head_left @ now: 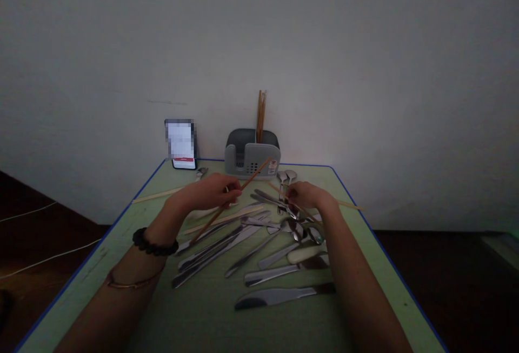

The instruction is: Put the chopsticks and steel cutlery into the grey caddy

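My left hand (213,192) is closed round a wooden chopstick (255,173) that slants up to the right toward the grey cutlery holder (252,154). My right hand (305,195) is closed over another chopstick (347,204) lying among the spoons (287,177), its tip sticking out to the right. More chopsticks (260,111) stand upright in the holder. Several knives (279,294) and spoons lie scattered on the green table (211,315) between my forearms.
A phone (181,143) leans against the white wall at the table's back left. A loose chopstick (156,196) lies near the left edge. The table has a blue rim (97,245); dark floor with white cables lies to the left.
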Motion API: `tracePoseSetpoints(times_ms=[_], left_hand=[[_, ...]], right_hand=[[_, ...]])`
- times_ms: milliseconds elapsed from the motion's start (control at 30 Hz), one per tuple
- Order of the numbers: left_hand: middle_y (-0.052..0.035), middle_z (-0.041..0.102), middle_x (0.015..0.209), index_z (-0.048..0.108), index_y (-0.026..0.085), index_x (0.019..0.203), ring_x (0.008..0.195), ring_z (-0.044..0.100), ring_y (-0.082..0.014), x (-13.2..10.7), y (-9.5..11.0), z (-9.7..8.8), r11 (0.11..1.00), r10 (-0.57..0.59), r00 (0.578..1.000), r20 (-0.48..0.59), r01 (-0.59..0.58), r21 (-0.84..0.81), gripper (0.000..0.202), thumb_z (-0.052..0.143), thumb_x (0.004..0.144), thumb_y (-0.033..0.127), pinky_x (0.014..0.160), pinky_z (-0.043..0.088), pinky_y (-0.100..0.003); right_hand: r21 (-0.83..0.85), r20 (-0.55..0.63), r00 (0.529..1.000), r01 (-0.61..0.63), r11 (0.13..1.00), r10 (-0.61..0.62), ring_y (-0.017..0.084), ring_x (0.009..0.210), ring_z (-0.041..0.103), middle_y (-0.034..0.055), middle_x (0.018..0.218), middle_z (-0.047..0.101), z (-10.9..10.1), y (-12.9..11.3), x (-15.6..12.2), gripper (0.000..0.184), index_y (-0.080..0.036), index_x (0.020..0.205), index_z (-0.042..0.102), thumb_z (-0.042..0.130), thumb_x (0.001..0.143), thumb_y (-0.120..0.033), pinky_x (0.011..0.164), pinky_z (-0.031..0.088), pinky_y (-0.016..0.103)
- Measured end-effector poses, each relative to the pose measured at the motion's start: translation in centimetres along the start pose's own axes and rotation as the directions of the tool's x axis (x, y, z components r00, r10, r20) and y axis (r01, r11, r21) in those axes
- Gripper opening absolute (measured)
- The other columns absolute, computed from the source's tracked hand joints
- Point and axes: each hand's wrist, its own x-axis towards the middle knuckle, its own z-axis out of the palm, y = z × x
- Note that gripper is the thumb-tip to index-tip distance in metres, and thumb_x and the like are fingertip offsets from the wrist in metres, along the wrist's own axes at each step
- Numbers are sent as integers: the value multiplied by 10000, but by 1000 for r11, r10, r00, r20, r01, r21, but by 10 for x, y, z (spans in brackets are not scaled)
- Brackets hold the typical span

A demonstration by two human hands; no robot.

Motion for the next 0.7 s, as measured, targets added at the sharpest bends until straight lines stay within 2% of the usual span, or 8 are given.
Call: tracePoseSetpoints(times_ms=[67,167,233,333,433,567,700], left_hand=[[-20,688,724,585,167,871,632,627,-142,0,-1,-1,1000,1,1000,-18,-1,12,287,413,876,396,594,436,-222],[-19,691,715,582,168,850,629,630,-147,-1,-2,-2,1000,6,1000,-30,-6,15,289,411,874,400,593,439,-228],[-22,696,734,583,165,867,641,640,-148,-2,-3,-3,1000,9,1000,-30,-9,-15,281,423,869,396,596,448,-227],[-27,702,768,588,161,905,657,653,-148,-1,-6,-3,998,5,1000,-18,-6,-65,282,444,860,399,607,463,-225],[-31,704,774,598,157,948,658,656,-153,-1,-8,-4,997,-9,1000,9,10,-75,299,471,844,407,622,471,-232],[-49,710,840,602,150,991,714,666,-168,-4,-11,-7,994,-38,999,39,42,-97,307,532,801,381,645,481,-237],[-47,714,888,611,164,1019,748,665,-169,-8,-16,-11,992,-57,998,39,61,-107,314,553,783,363,662,479,-235]], right_hand=[[13,-36,999,30,999,-30,162,749,654,49,817,723,-6,4,-4,181,-173,815,705,556,740,-104,632,443,215],[44,-161,984,86,995,-78,155,867,620,52,953,701,-24,14,-23,216,-161,958,671,507,817,-171,722,437,213],[93,-283,951,158,983,-126,148,792,600,54,885,690,-36,20,-39,207,-144,917,668,491,835,-212,675,429,215],[134,-353,924,203,970,-145,136,691,562,35,787,665,-47,25,-56,215,-154,871,666,489,834,-270,614,416,219],[160,-294,941,221,962,-167,135,670,562,28,767,659,-41,24,-50,197,-162,869,669,520,809,-276,609,425,224],[123,-175,970,189,974,-166,143,731,607,26,798,683,-20,17,-20,163,-175,876,683,563,766,-181,662,445,224],[84,-142,981,147,986,-134,155,767,629,44,877,701,-7,15,-3,232,-187,957,688,592,749,-152,685,457,227]])
